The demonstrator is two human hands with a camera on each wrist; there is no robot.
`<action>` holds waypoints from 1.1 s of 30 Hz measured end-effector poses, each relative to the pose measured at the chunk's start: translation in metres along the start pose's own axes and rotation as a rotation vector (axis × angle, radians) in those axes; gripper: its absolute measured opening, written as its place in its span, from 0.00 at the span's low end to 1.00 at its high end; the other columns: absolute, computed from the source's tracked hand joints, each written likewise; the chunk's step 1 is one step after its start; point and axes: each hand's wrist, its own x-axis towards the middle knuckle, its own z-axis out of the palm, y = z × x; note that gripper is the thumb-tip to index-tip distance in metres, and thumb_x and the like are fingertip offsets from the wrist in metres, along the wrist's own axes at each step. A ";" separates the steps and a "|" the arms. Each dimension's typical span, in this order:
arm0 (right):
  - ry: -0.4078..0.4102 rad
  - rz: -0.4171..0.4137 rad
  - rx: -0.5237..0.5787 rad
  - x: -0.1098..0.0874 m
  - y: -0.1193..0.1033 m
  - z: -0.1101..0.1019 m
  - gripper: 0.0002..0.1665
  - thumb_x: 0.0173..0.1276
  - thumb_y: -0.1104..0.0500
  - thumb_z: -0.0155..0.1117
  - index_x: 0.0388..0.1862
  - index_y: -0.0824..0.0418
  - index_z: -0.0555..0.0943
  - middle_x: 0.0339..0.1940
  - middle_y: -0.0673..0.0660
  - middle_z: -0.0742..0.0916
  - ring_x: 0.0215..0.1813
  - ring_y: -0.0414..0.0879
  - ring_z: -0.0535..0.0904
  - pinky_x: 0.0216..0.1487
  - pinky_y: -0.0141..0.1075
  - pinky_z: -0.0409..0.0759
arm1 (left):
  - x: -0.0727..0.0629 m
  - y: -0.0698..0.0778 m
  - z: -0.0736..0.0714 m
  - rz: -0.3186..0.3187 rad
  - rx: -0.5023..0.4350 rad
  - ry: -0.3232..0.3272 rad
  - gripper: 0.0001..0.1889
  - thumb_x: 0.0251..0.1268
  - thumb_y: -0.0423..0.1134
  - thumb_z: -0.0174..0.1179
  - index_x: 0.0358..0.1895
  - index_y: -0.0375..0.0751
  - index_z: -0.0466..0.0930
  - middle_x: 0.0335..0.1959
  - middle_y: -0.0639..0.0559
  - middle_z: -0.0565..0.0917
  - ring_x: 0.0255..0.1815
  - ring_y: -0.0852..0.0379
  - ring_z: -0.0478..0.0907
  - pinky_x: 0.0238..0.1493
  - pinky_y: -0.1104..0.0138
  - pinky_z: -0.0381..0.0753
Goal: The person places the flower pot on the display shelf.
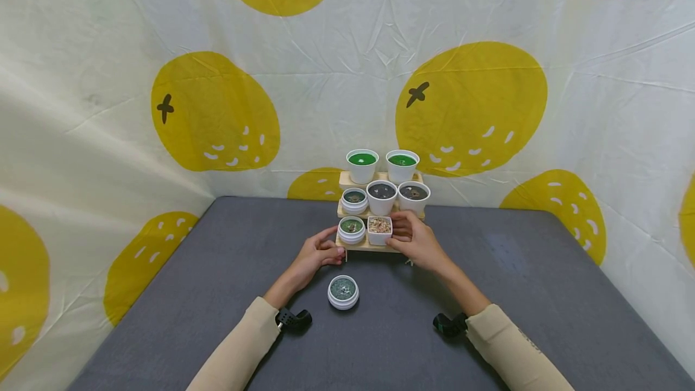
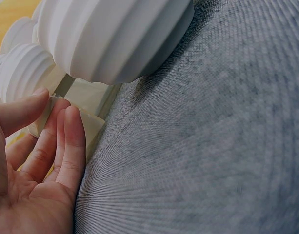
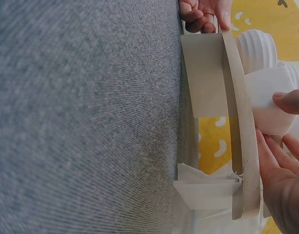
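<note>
A small three-tier wooden stand (image 1: 361,247) holds several little white pots on the dark table. On its lowest tier, at the right, sits a square white pot (image 1: 379,239) filled with pale gravel. My right hand (image 1: 415,241) grips that pot, thumb at its front and fingers along its right side. With thumb and fingertips, my left hand (image 1: 319,253) pinches the left end of the lowest tier, also seen in the left wrist view. Just right of these fingers stands a round ribbed pot (image 1: 352,238) with green contents. Another round ribbed pot (image 1: 343,303) stands on the table in front of the stand.
Two tapered pots with dark contents (image 1: 382,203) and a ribbed pot (image 1: 355,207) fill the middle tier. Two pots with bright green contents (image 1: 362,172) stand on top. A white cloth (image 1: 336,107) with yellow fruit print hangs behind the grey table (image 1: 228,270).
</note>
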 end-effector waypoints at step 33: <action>-0.183 -0.003 -0.285 -0.008 -0.027 -0.033 0.37 0.70 0.61 0.72 0.70 0.70 0.66 0.58 0.72 0.85 0.59 0.66 0.84 0.57 0.53 0.87 | 0.000 0.000 -0.001 -0.016 0.023 0.014 0.37 0.70 0.31 0.65 0.80 0.42 0.61 0.37 0.51 0.87 0.38 0.57 0.86 0.44 0.67 0.89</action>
